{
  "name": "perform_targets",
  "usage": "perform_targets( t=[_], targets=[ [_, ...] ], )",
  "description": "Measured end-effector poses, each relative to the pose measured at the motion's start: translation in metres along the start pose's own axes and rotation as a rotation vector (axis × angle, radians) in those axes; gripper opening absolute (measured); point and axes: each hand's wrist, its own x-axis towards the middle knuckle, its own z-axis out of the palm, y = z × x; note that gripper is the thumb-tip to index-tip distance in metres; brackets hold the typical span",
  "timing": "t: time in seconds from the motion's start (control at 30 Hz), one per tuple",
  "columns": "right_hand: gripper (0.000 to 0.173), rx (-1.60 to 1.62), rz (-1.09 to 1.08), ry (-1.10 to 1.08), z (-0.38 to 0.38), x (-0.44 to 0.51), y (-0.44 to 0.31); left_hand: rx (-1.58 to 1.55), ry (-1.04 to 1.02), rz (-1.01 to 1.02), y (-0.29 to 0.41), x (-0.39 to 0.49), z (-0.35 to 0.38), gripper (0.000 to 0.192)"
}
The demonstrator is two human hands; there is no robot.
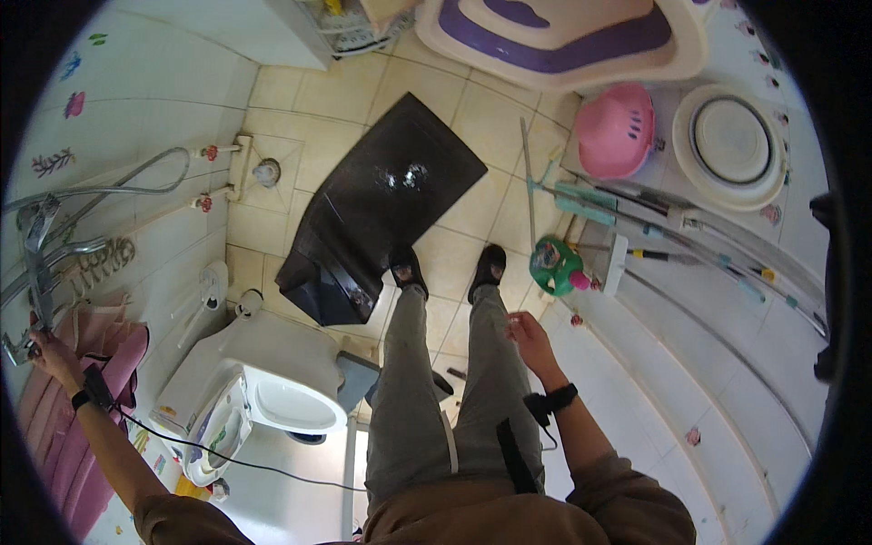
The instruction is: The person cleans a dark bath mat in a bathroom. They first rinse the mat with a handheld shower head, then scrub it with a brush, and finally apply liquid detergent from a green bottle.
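Note:
My left hand (48, 347) reaches out at the far left and touches a chrome wall fixture (41, 272), seemingly at its lower end; the finger contact is hard to make out. A metal shower hose (129, 191) loops above that fixture. Pink fabric (75, 409) hangs just below the hand. My right hand (530, 334) hovers in front of my right leg, fingers partly curled, with no object visible in it. A dark, wet-looking mat (388, 197) lies on the tiled floor beyond my feet, one end of it folded. Its near edge meets my left shoe (407, 269).
The toilet (286, 398) stands at left. A green detergent bottle (555, 266) and several mop poles (681, 238) line the right wall. A pink basin (613, 133), a white round basin (732, 143) and a purple-and-cream tub (558, 65) are farther off. A drain (267, 172) lies near the left wall.

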Motion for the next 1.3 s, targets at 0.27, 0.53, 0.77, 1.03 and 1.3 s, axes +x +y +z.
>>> perform_targets(
  t=[0.27, 0.53, 0.77, 1.03, 1.3],
  targets=[
    [0.021, -0.381, -0.002, 0.046, -0.022, 0.001, -0.019, 0.386, 0.048, 0.101, 0.006, -0.008, 0.014, 0.046],
    [0.019, -0.493, -0.005, 0.214, -0.128, 0.043, 0.021, 0.299, -0.114, -0.163, 0.111, -0.194, 0.242, 0.057],
    [0.020, -0.539, 0.256, -0.020, -0.197, 0.010, 0.095, 0.496, -1.359, -0.932, 0.352, -0.343, 0.183, 0.068],
    [0.013, -0.965, 0.005, -0.154, -0.255, 0.059, 0.139, 1.070, -1.143, -1.316, 0.466, -0.389, 0.127, 0.078],
    [0.023, -0.686, -0.245, -0.101, -0.258, 0.127, -0.144, 0.830, -1.719, -0.868, 0.422, -0.303, 0.382, 0.086]
  ],
)
